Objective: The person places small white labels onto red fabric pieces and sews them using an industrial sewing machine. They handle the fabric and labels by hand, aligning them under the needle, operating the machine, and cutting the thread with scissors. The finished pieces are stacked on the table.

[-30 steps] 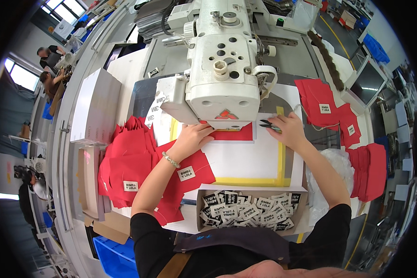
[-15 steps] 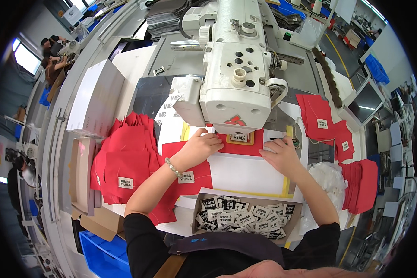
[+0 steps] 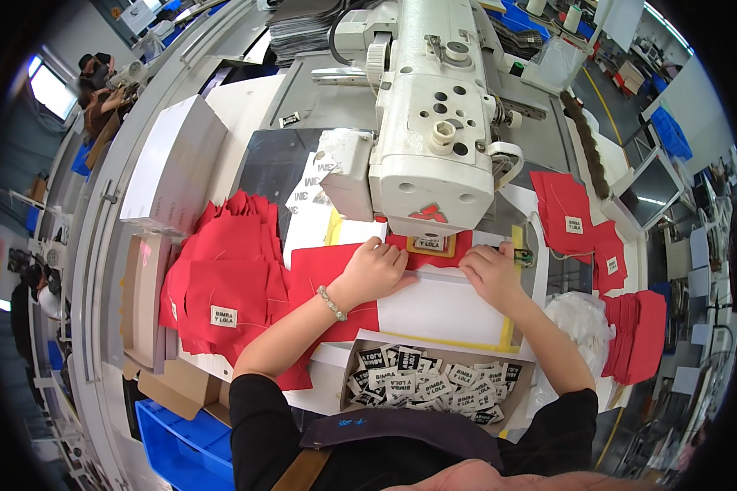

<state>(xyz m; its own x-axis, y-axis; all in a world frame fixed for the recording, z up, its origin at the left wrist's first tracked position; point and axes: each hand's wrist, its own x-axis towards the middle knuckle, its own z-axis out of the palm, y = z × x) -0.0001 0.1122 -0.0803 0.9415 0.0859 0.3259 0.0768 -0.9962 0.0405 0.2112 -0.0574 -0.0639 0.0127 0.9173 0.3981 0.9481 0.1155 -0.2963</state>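
Note:
A red fabric piece [image 3: 434, 260] lies beneath the white sewing machine's head [image 3: 434, 192]. On it a small black-and-white label [image 3: 428, 243] sits inside a yellow frame [image 3: 451, 246]. My left hand [image 3: 377, 268] rests palm down at the piece's left end, fingers bent and thumb stretched out, partly over a larger red panel [image 3: 323, 266]. At the right end my right hand [image 3: 491, 272] is closed, fingertips touching the fabric edge. A small dark tool with a green part, seemingly thread snips [image 3: 523, 258], sticks out past its fingers; how it is gripped is partly hidden.
A box of loose labels [image 3: 434, 397] stands nearest me. Red panels are piled at left [image 3: 221, 286], with more stacked at right [image 3: 637, 335] beside a clear plastic bag [image 3: 577, 323]. A white carton [image 3: 172, 168] and a blue bin [image 3: 180, 450] are at left.
My left hand has shifted slightly right, its thumb now spread outward. The label on the larger red panel is now hidden by my forearm. The whole view has shifted a little.

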